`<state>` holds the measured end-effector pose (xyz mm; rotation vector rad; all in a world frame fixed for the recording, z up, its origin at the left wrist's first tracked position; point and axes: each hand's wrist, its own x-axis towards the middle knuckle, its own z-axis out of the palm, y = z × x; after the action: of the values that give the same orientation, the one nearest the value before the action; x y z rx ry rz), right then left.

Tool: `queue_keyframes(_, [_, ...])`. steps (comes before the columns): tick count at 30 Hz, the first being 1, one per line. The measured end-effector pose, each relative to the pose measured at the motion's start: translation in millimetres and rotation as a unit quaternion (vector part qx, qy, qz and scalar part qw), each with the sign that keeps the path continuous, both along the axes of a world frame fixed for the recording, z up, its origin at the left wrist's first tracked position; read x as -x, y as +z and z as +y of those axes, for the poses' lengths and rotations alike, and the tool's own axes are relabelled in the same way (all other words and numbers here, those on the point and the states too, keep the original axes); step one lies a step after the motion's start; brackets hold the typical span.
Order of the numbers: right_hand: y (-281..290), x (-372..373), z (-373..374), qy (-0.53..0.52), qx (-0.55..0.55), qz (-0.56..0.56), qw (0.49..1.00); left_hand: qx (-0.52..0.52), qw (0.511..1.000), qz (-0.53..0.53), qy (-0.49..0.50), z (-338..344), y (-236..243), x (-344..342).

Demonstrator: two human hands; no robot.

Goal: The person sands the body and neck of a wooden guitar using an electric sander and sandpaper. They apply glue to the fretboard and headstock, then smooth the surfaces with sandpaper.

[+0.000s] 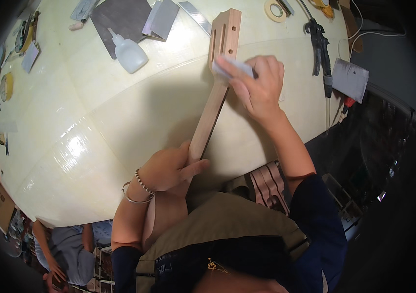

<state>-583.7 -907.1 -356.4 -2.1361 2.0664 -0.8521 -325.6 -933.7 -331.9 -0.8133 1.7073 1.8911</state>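
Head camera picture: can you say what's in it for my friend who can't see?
A person's left hand grips a guitar-like wooden neck while the right hand holds a blurred pale pad against its slotted end. A squeeze bottle is on the pale table.

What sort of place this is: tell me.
Probably a woodworking shop, perhaps for guitars: the left hand holds a slotted wooden neck, and a squeeze bottle and tape roll lie on the worktable.
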Motion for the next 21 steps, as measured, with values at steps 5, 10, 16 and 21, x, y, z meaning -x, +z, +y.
queue_keyframes(5, [10,3,-12,-0.071,-0.07,-0.678,0.728,0.002,1.0,0.014,0.009,2,-9,-2])
queue_keyframes(10, [23,3,2,-0.035,-0.155,-0.892,0.422,-0.005,1.0,0.015,0.014,0,-4,0])
queue_keyframes(16, [35,-2,4,-0.069,-0.153,-0.895,0.413,-0.017,1.0,0.012,0.011,-2,-3,1])
queue_keyframes(21, [44,-8,15,-0.173,-0.17,-0.65,0.72,-0.015,1.0,0.012,0.01,-3,-2,1])
